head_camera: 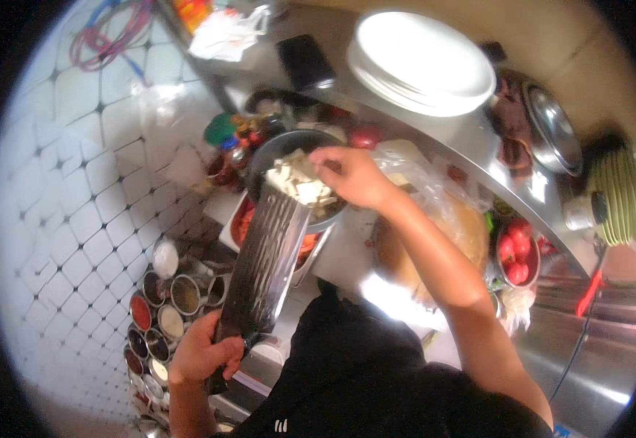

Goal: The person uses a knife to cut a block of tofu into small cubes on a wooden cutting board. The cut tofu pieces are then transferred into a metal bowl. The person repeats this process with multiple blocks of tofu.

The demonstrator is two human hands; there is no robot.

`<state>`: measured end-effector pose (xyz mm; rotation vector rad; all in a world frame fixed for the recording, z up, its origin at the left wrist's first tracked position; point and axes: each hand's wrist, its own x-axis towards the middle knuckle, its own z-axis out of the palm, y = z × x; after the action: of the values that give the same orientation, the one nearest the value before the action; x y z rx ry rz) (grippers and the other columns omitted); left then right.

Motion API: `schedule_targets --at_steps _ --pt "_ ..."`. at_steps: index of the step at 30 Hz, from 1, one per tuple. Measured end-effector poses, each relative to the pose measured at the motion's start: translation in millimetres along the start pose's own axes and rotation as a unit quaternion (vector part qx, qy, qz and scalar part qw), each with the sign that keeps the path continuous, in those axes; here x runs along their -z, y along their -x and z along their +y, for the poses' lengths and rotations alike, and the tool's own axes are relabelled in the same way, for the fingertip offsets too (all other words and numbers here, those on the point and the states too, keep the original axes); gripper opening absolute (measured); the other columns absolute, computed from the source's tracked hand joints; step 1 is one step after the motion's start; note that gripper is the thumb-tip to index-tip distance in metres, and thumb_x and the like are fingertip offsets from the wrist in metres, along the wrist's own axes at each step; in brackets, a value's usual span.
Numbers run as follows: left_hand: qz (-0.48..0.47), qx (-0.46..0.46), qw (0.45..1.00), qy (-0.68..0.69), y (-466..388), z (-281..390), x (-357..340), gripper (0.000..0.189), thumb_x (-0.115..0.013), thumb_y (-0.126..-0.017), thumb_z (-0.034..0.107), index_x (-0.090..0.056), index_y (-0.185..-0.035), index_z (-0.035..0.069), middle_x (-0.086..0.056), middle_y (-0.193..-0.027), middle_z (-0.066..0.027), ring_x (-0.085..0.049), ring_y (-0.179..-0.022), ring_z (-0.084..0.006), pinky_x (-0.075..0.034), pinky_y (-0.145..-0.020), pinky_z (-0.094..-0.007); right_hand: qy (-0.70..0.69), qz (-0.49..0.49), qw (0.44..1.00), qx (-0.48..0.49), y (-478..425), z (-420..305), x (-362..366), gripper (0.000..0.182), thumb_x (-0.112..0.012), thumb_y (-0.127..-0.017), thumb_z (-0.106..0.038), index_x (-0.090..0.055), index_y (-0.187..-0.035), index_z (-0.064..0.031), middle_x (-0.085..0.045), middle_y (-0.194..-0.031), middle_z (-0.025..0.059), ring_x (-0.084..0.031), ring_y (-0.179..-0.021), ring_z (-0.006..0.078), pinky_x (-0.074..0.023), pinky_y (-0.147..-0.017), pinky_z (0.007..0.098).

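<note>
My left hand (206, 350) grips the dark handle of a broad-bladed cleaver (266, 257). The blade slants up and away, and its far end reaches a round metal bowl (263, 150). Pale, cut food pieces (301, 180) lie at that end of the blade and over the bowl; blur hides which rest on the blade. Above the bowl's right side, beside the pieces, is my right hand (351, 175) with curled fingers. Whether it pinches a piece cannot be told. Partly under the bowl and blade stands a tray (321, 254) of red-orange food.
Several seasoning containers (186, 295) cluster lower left. Bottles (236, 148) stand left of the bowl. A plastic bag (444, 202) lies beneath my right forearm, near a bowl of tomatoes (517, 254). The raised metal shelf (345, 98) holds stacked white plates (422, 60) and green plates (619, 197).
</note>
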<state>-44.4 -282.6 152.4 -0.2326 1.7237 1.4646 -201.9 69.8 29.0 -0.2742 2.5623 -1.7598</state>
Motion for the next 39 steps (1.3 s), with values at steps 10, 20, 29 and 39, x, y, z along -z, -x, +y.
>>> schedule_targets --at_steps 10,20,29,39 --pt "-0.115 -0.251 0.816 -0.508 -98.9 -47.1 -77.6 0.025 -0.072 -0.089 0.023 -0.061 -0.102 0.005 -0.067 -0.089 -0.0232 -0.067 -0.085 -0.0446 -0.052 -0.074 -0.0519 0.218 0.002 0.97 -0.111 120.1 66.4 94.2 0.03 -0.06 -0.088 -0.002 -0.071 -0.115 -0.0019 -0.07 -0.122 0.0218 -0.066 -0.112 0.0394 -0.0523 -0.098 0.0407" --pt "-0.114 -0.181 0.759 -0.615 -180.6 -105.3 -145.1 0.026 -0.065 -0.091 0.025 -0.057 -0.11 0.008 -0.07 -0.09 -0.0232 -0.069 -0.087 -0.0457 -0.054 -0.079 -0.0567 0.329 -0.015 0.924 -0.192 56.3 108.5 118.8 0.041 -0.058 -0.092 -0.014 -0.06 -0.132 -0.0059 -0.063 -0.134 0.0248 -0.062 -0.124 0.0385 -0.0474 -0.107 0.0471" --pt "-0.1 -0.128 0.771 -0.616 -173.0 -116.8 -149.0 0.031 -0.062 -0.093 0.027 -0.055 -0.118 0.009 -0.072 -0.093 -0.0212 -0.07 -0.087 -0.0431 -0.055 -0.075 -0.0571 0.309 -0.135 0.925 -0.172 6.7 157.7 92.5 0.047 -0.047 -0.103 -0.037 -0.058 -0.141 -0.0123 -0.061 -0.137 0.025 -0.061 -0.123 0.0403 -0.0465 -0.106 0.045" --pt "-0.142 -0.122 0.799 -0.571 -189.8 -121.5 -154.7 0.033 -0.059 -0.095 0.026 -0.053 -0.122 0.011 -0.073 -0.094 -0.0196 -0.071 -0.087 -0.0422 -0.055 -0.072 -0.0566 0.496 0.076 0.852 -0.152 -38.5 317.5 136.0 0.045 -0.05 -0.102 -0.036 -0.066 -0.126 -0.0022 -0.065 -0.13 0.0252 -0.065 -0.118 0.0379 -0.0492 -0.103 0.0451"
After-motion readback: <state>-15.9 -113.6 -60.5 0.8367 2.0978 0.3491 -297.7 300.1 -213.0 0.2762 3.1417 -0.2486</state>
